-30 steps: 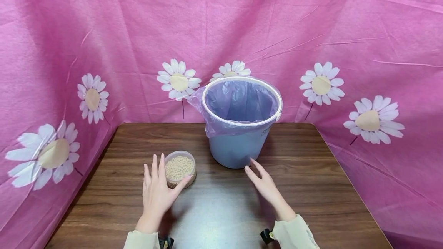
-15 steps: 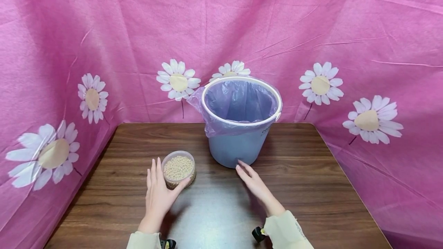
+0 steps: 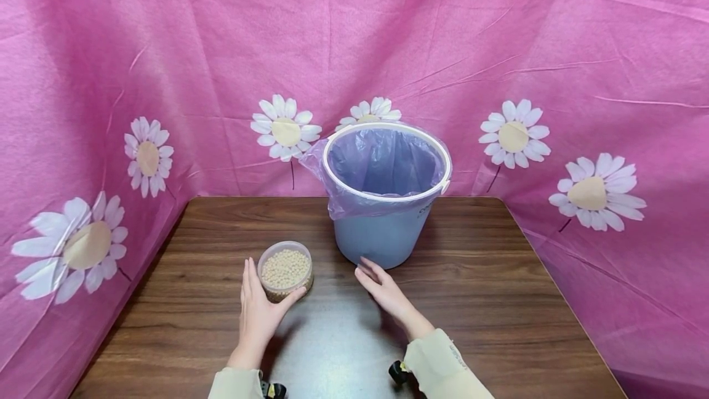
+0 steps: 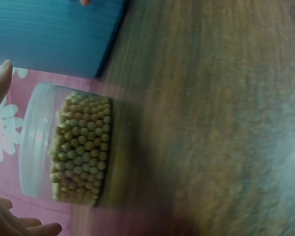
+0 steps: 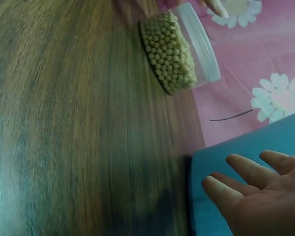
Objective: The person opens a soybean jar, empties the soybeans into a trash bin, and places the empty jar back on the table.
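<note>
A round clear plastic tub (image 3: 287,268) of pale round beans, lidless, stands on the table left of centre. My left hand (image 3: 259,310) is at its near left side, thumb and fingers spread apart around it. In the left wrist view the tub (image 4: 73,145) sits between the thumb and the fingers, with a gap to each. My right hand (image 3: 390,294) is in front of the bucket's base, fingers extended toward the tub and holding nothing. The blue bucket (image 3: 379,239) stands upright behind it, lined with a thin purple plastic bag (image 3: 354,202) folded over its rim.
The brown wood-grain table (image 3: 498,300) runs back to a pink cloth (image 3: 232,48) printed with white daisies, which hangs behind and on both sides. A white ring (image 3: 388,197) circles the bucket's top. The bucket stands to the tub's right and farther back.
My right hand has moved left across the front of the bucket toward the tub. My left hand has shifted slightly right, closer around the tub. Tub and bucket stay in place.
</note>
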`<action>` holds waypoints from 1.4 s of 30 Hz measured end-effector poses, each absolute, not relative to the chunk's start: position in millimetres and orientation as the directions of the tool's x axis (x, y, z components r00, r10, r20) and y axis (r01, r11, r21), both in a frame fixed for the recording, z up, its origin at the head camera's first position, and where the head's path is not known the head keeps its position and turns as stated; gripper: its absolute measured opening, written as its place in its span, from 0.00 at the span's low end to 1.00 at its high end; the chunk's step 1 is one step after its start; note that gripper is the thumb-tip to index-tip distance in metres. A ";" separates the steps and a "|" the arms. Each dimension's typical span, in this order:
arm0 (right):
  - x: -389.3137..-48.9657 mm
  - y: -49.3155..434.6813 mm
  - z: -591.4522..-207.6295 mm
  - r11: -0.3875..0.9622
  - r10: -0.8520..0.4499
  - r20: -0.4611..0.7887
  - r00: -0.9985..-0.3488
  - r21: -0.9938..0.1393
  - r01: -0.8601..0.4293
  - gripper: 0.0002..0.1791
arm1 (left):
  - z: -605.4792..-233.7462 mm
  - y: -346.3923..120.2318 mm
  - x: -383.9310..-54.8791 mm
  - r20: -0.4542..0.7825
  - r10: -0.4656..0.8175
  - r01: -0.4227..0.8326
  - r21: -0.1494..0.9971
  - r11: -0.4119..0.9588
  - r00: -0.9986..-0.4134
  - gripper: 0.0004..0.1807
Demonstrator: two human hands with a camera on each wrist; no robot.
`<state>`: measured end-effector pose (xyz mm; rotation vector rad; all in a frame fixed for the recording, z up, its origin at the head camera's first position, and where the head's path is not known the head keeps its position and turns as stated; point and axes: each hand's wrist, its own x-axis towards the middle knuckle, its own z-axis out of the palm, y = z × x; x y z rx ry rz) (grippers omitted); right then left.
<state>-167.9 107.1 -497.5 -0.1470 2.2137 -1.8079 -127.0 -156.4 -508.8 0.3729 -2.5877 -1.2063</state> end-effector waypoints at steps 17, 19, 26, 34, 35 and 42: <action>-182.2 83.0 -501.3 0.264 -0.344 -0.097 -0.934 -0.965 0.003 0.40 | -537.9 -162.4 -139.2 0.030 -0.397 -0.175 0.865 0.470 -0.917 0.75; -182.9 79.7 -500.9 0.271 -0.352 -0.096 -0.931 -0.963 -0.004 0.40 | -540.3 -162.1 -141.0 0.034 -0.398 -0.165 0.875 0.455 -0.917 0.75; -182.5 67.5 -498.7 0.294 -0.387 -0.097 -0.917 -0.956 -0.023 0.43 | -545.9 -162.0 -147.4 0.007 -0.380 -0.163 0.895 0.415 -0.925 0.75; -183.0 53.0 -502.5 0.322 -0.409 -0.093 -0.908 -0.945 -0.049 0.45 | -550.5 -160.7 -152.3 0.010 -0.366 -0.144 0.909 0.390 -0.930 0.72; -183.1 51.8 -503.4 0.328 -0.411 -0.092 -0.907 -0.943 -0.053 0.45 | -550.9 -160.6 -152.5 0.017 -0.372 -0.141 0.908 0.395 -0.928 0.71; -182.7 47.1 -507.4 0.355 -0.416 -0.090 -0.905 -0.932 -0.071 0.45 | -551.2 -160.2 -152.5 0.049 -0.409 -0.158 0.875 0.458 -0.911 0.68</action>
